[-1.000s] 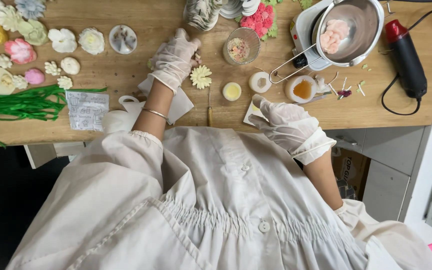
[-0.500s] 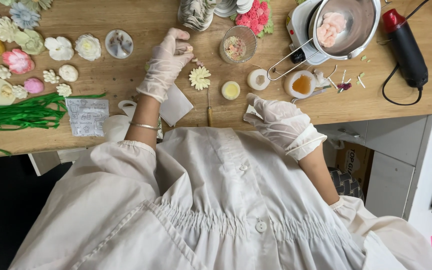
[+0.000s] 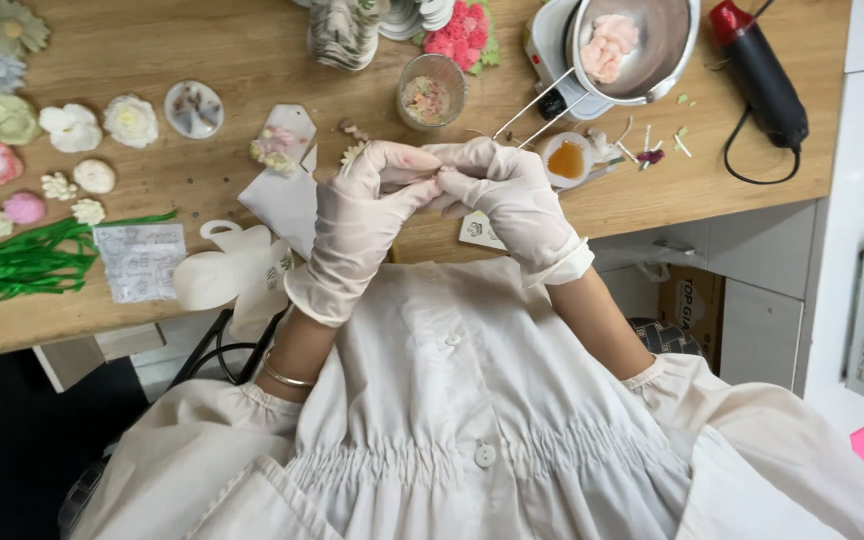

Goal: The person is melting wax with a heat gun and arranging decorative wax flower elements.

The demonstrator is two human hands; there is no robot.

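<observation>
Both hands wear thin white gloves and meet over the near edge of the wooden table [image 3: 232, 60]. My left hand [image 3: 362, 225] and my right hand [image 3: 512, 195] pinch their fingertips together on a small pale piece [image 3: 439, 173], too small to make out. A pale flower [image 3: 354, 152] peeks out behind the left fingers. Beyond the hands stand a glass cup [image 3: 432, 92] of mixed bits and a small dish of amber liquid [image 3: 566, 158]. A white card [image 3: 479, 232] lies under the right wrist.
A metal pot with pink lumps [image 3: 632, 40] sits on a white heater at the back right, beside a red and black heat gun [image 3: 757, 70]. Several moulded flowers [image 3: 72, 127] and green stems [image 3: 22, 262] fill the left. A white tag [image 3: 287, 195] and a small bag [image 3: 139, 262] lie nearby.
My left hand has drawn back from the table's middle and my right hand has lifted off the card at the edge. They now meet fingertip to fingertip on the small piece.
</observation>
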